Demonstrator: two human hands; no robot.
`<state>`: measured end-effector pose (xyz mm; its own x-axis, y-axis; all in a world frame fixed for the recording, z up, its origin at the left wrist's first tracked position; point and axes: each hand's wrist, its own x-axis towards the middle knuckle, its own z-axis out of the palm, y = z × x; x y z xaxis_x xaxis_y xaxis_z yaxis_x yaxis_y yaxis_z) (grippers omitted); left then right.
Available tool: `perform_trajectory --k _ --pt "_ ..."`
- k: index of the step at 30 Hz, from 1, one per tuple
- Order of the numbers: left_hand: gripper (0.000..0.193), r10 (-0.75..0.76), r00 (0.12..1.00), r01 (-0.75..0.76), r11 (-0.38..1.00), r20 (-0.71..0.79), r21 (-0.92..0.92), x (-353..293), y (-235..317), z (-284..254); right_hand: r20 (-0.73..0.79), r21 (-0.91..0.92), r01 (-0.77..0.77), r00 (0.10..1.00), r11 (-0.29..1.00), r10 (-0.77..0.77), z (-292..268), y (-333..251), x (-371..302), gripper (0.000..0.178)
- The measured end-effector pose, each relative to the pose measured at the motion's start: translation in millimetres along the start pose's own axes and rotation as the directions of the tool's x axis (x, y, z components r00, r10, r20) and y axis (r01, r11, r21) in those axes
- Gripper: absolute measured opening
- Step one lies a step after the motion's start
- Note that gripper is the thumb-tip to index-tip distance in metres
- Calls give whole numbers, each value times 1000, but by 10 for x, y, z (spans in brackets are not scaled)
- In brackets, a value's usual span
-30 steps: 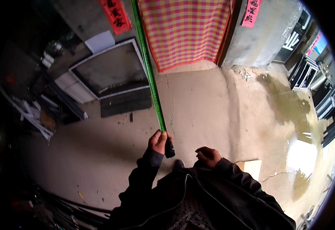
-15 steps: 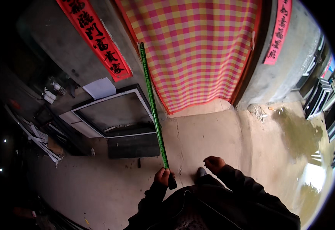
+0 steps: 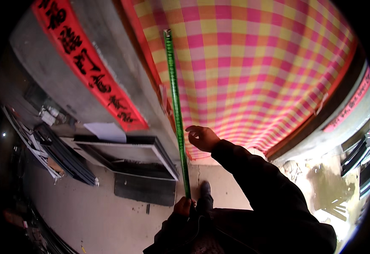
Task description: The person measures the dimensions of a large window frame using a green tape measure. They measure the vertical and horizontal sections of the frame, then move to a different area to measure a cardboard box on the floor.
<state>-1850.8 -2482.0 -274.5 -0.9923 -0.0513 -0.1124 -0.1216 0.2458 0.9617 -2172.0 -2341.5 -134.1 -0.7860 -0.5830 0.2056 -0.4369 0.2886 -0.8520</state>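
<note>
My left hand (image 3: pixel 182 206) is closed round the base of a tape measure, whose case is mostly hidden by the hand and dark clothing. Its long green blade (image 3: pixel 177 101) sticks out away from me, with the end hook at the far tip against the view of a checked curtain (image 3: pixel 244 63). Just right of the blade, my right hand (image 3: pixel 204 139) reaches forward with fingers curved and apart, holding nothing and not touching the blade as far as I can see.
A red paper banner (image 3: pixel 94 72) hangs on the grey wall left of the doorway. Below it lean a white-edged frame (image 3: pixel 161 158) and a dark panel (image 3: pixel 144 189). Dark strips (image 3: pixel 64 154) lie at the left. Wet floor (image 3: pixel 328 190) shows at right.
I have come nearer the curtain, which fills more of the view. My right hand has moved forward and left, close to the blade. My left hand still holds the tape measure.
</note>
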Motion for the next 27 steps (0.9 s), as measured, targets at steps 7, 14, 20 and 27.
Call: perform_trajectory --k 7,14,20,27 --pt "34 -15 1000 12 986 16 167 1603 66 -263 -263 -581 -12 949 814 -174 -1513 1585 2157 76" --pt "41 -55 998 54 977 1 209 2794 -115 -225 -608 -652 23 580 758 -542 -4925 2678 3344 64" --pt "40 -286 935 295 956 -210 11 4076 -3 140 -811 -216 198 509 956 -289 -6312 2380 3482 61" --pt "34 -279 897 124 904 -343 -409 5851 867 655 -855 -433 39 299 901 -424 -6974 1697 3707 57"
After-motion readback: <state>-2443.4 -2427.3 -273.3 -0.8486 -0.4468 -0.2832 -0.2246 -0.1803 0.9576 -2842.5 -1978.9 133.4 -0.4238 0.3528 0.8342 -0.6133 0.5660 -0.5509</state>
